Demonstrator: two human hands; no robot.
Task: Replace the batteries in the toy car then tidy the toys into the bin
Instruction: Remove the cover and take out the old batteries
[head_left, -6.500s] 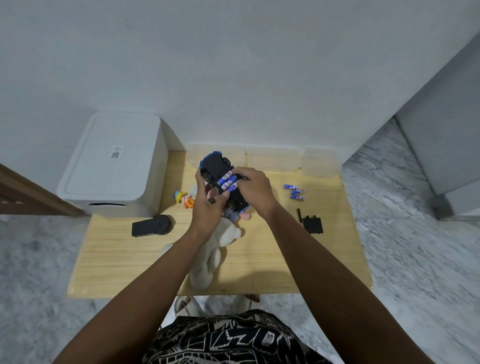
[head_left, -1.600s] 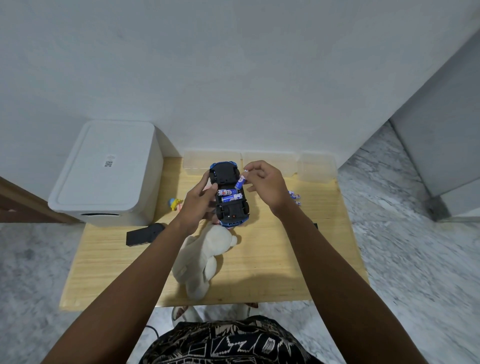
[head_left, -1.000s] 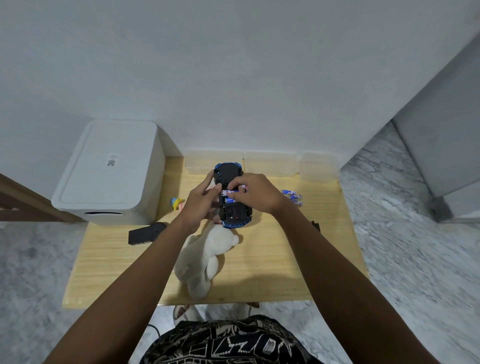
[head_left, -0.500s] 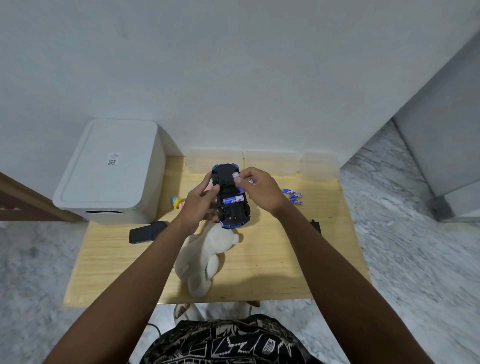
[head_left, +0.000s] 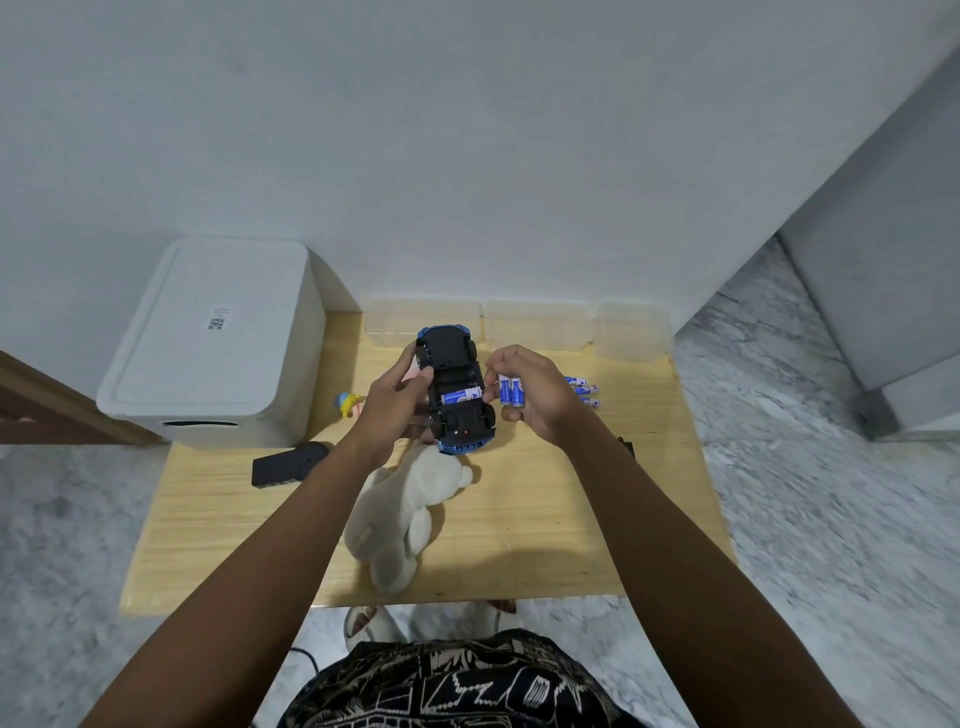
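My left hand (head_left: 397, 402) holds the blue toy car (head_left: 457, 395) upside down above the wooden table (head_left: 519, 545). Its black underside faces me and one blue battery (head_left: 461, 397) lies in the open compartment. My right hand (head_left: 537, 397), just right of the car, grips two blue batteries (head_left: 510, 391). More loose batteries (head_left: 584, 388) lie on the table beyond that hand. A white plush toy (head_left: 397, 519) lies below the car. A small yellow and blue toy (head_left: 347, 402) sits left of my left hand.
A white lidded bin (head_left: 208, 343) stands at the table's back left. Clear plastic boxes (head_left: 540, 325) line the wall. A black remote (head_left: 288, 462) lies front of the bin. A black cover piece (head_left: 627, 446) peeks out beside my right forearm.
My right hand has pulled batteries out of the car one after another and drawn away to the right; the compartment went from three batteries to one. The left hand keeps holding the car.
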